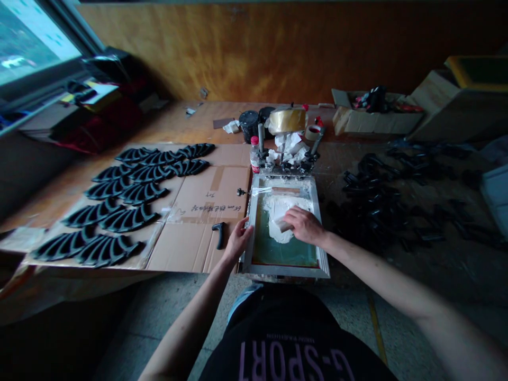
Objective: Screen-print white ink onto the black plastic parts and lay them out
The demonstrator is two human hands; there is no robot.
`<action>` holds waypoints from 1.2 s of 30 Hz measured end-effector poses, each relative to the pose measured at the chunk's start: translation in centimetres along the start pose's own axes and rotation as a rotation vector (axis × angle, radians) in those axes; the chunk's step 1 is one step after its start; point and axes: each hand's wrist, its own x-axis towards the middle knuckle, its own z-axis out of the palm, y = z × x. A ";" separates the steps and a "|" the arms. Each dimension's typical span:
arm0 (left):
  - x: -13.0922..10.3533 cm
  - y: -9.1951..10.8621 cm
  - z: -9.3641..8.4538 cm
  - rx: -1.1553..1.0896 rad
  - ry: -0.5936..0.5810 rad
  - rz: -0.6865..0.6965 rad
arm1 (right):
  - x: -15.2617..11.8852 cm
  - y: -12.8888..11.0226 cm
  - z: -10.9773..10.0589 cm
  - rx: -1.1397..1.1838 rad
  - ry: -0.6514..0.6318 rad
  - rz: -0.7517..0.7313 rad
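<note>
A: Right hand [305, 224]: fingers pinch the squeegee [283, 225] over white ink [281, 236], inside screen frame [286, 271]. Left hand [238, 239] at frame's edge; can't tell its grip.
B: Risk: uneven pressure could streak the ink.

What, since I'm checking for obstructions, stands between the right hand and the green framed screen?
Only the pale block held in the right hand and white paste spread over the screen; nothing else visible intervenes.

Head view from above, facing forward-down over hands [239, 238] [305, 224]
</note>
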 end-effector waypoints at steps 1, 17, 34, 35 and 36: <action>-0.1 0.2 0.0 -0.008 -0.007 -0.005 | -0.3 -0.3 0.4 -0.011 0.025 -0.013; -1.5 14.8 -1.2 -0.242 0.030 0.278 | 2.9 12.1 -7.4 0.089 0.456 0.790; -6.6 3.0 4.4 -0.391 -0.166 -0.340 | 0.0 -4.0 3.3 0.318 -0.012 0.360; -5.9 2.1 2.7 -0.320 -0.094 -0.311 | -0.6 -2.3 2.8 0.304 0.008 0.378; -5.1 1.3 0.6 -0.216 -0.031 -0.269 | -1.4 0.2 2.1 0.236 0.048 0.460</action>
